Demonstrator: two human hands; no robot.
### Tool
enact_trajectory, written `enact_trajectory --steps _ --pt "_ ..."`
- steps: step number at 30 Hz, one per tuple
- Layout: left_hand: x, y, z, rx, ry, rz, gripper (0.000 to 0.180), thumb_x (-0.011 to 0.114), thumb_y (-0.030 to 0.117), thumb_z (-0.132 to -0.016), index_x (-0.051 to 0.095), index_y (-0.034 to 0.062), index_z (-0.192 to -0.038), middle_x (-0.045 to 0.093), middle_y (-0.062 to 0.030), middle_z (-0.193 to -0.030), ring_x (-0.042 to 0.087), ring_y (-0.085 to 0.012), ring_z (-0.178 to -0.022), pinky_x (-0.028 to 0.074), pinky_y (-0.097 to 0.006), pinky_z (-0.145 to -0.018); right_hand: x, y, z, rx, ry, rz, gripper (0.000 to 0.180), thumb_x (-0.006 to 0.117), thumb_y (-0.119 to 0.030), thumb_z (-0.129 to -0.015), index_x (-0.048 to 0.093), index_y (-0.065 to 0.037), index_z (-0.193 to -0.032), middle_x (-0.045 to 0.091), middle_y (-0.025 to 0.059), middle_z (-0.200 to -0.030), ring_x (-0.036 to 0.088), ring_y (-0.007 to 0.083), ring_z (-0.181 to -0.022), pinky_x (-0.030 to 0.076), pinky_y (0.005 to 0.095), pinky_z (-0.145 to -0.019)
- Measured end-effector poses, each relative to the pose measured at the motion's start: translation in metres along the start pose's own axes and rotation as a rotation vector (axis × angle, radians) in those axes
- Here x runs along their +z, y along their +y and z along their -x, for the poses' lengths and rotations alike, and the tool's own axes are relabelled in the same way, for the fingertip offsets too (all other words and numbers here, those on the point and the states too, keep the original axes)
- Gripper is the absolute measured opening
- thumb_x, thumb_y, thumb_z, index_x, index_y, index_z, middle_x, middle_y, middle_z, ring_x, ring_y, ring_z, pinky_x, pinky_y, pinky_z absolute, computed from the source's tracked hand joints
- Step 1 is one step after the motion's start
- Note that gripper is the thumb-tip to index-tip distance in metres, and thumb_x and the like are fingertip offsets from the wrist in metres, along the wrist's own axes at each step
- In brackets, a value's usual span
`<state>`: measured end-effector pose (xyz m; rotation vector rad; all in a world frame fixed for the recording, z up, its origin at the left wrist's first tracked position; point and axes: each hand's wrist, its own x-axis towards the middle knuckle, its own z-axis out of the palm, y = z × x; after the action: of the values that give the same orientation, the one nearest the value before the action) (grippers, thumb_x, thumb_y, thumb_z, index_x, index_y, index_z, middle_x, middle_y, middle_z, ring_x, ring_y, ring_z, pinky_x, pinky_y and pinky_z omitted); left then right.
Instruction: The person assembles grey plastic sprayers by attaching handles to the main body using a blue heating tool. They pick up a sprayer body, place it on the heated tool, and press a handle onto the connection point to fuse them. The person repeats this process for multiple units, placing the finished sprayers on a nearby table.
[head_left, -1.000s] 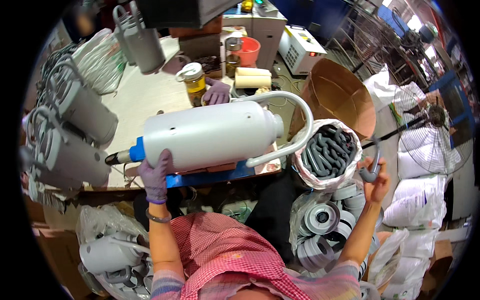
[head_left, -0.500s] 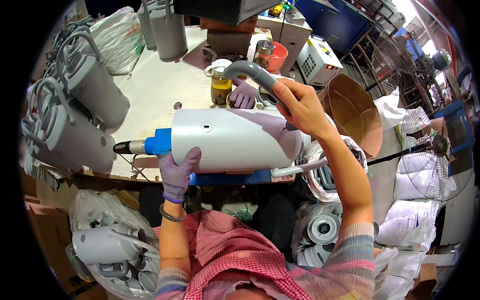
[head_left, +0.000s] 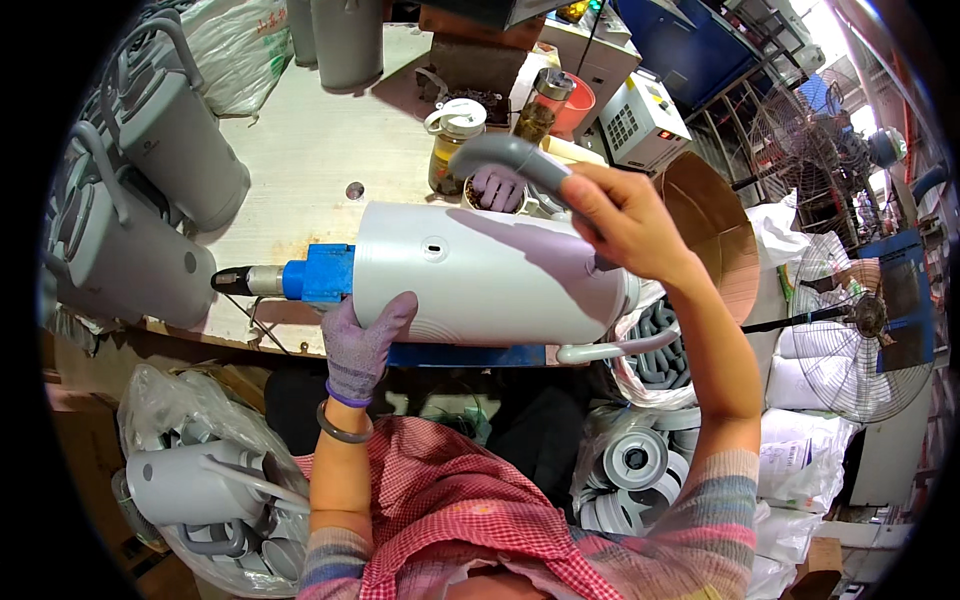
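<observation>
A light grey cylindrical jug body [head_left: 490, 275] lies on its side across the near edge of the workbench. My right hand [head_left: 630, 220], bare, is wrapped round a dark grey curved handle [head_left: 515, 160] above the body's right part. The handle's lower end meets or nearly meets the body; my hand partly hides that spot. My left hand [head_left: 365, 345], in a light purple glove, grips the body's lower left end, thumb on its side and fingers mostly hidden. A blue fixture [head_left: 328, 273] with a black-tipped fitting sits at the body's left end. A paler handle [head_left: 620, 347] sticks out at lower right.
Grey jugs [head_left: 180, 140] crowd the bench's left side. Beyond the body stand a lidded jar [head_left: 450, 145], a glass bottle [head_left: 543, 105] and a bowl with a purple glove [head_left: 497, 187]. Dark handles fill a bag [head_left: 655, 345] at right. A fan [head_left: 865, 320] stands farther right.
The view has shifted slightly, so the bench things sit elsewhere in the picture. Both hands keep their holds, and the dark handle stays over the body at nearly the same place.
</observation>
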<state>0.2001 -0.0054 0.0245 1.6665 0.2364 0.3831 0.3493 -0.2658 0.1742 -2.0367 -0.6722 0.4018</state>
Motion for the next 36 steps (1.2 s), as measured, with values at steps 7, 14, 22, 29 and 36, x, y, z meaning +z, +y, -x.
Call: enact_trajectory --steps 7,14,22,29,36 --pt "0.004 0.008 -0.002 -0.013 0.001 0.024 0.038 0.081 0.032 -0.083 0.071 -0.0016 -0.099 0.073 -0.0075 -0.083 0.066 -0.0158 -0.076 0.053 -0.032 -0.074 0.011 -0.005 0.001 0.098 -0.062 0.069 0.038 0.058 -0.038 -0.101 0.066 -0.001 -0.095 0.05 -0.002 -0.06 0.044 0.0052 -0.055 0.037 0.0246 -0.05" --pt "0.003 0.009 -0.003 -0.043 0.0 0.012 0.037 0.082 0.028 -0.083 0.071 -0.0023 -0.101 0.073 -0.0085 -0.089 0.066 -0.0166 -0.078 0.053 -0.032 -0.077 0.0 -0.006 0.0 0.11 -0.004 0.021 0.04 0.055 -0.04 -0.102 0.065 -0.002 -0.095 0.047 -0.0037 -0.058 0.042 0.0038 -0.052 0.034 0.0234 -0.048" --pt "0.002 0.012 -0.005 -0.055 -0.013 -0.007 0.035 0.082 0.026 -0.082 0.071 -0.0012 -0.101 0.073 -0.0086 -0.089 0.067 -0.0171 -0.077 0.053 -0.032 -0.075 0.007 -0.007 -0.004 0.124 -0.013 -0.029 0.039 0.055 -0.04 -0.102 0.064 -0.003 -0.094 0.045 -0.006 -0.058 0.041 0.0023 -0.052 0.033 0.0224 -0.047" --pt "0.001 0.004 -0.003 0.058 -0.018 -0.088 0.03 0.081 0.025 -0.082 0.072 0.0 -0.097 0.073 -0.01 -0.081 0.068 -0.0203 -0.068 0.054 -0.033 -0.067 0.01 -0.005 -0.008 0.163 -0.066 0.052 0.037 0.058 -0.039 -0.101 0.065 -0.002 -0.097 0.045 -0.0053 -0.059 0.041 0.003 -0.053 0.034 0.0233 -0.048" --pt "0.0 0.002 -0.004 0.132 -0.033 -0.174 0.024 0.08 0.024 -0.083 0.072 0.0103 -0.102 0.071 -0.0102 -0.081 0.07 -0.0255 -0.069 0.053 -0.034 -0.063 0.01 -0.003 -0.007 0.195 -0.076 -0.027 0.037 0.059 -0.037 -0.1 0.067 -0.002 -0.108 0.045 -0.0055 -0.058 0.04 0.0028 -0.053 0.033 0.0231 -0.048"
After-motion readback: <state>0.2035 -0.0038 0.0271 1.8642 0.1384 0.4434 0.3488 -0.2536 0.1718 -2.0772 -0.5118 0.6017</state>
